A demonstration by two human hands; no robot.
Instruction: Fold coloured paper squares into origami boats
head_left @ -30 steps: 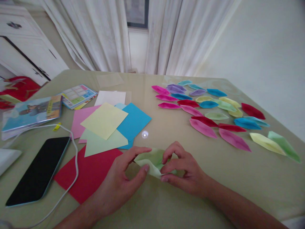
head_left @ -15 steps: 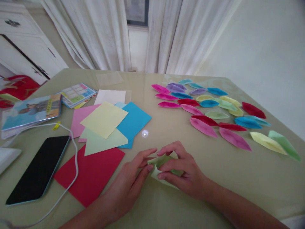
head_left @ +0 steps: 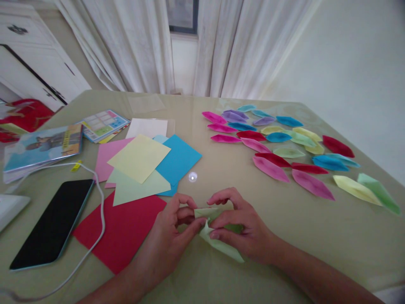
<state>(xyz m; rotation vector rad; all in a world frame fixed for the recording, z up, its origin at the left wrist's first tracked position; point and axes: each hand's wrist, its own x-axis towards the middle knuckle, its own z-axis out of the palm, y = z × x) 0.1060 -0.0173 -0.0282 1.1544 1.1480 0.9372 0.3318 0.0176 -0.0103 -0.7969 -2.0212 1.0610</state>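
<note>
A pale green folded paper (head_left: 221,247) lies on the table near its front edge, between my two hands. My left hand (head_left: 171,236) has curled fingers that pinch the paper's left end. From the right, my right hand (head_left: 240,228) presses thumb and fingers onto the paper, covering its middle. A pointed tip of the paper sticks out below my right hand. To the left lies a loose stack of flat coloured paper sheets (head_left: 139,164), with a red sheet (head_left: 120,230) nearest my left hand.
Several folded paper boats (head_left: 272,145) in pink, blue, red, green and yellow spread over the table's right half. A black phone (head_left: 53,221) with a white cable (head_left: 96,211) lies at front left. Booklets (head_left: 44,145) sit further left; curtains hang behind the olive table (head_left: 316,236).
My left hand's fingers have curled in from stretched out and now pinch the paper. The folded paper has been turned, and its pointed tip now shows below my right hand.
</note>
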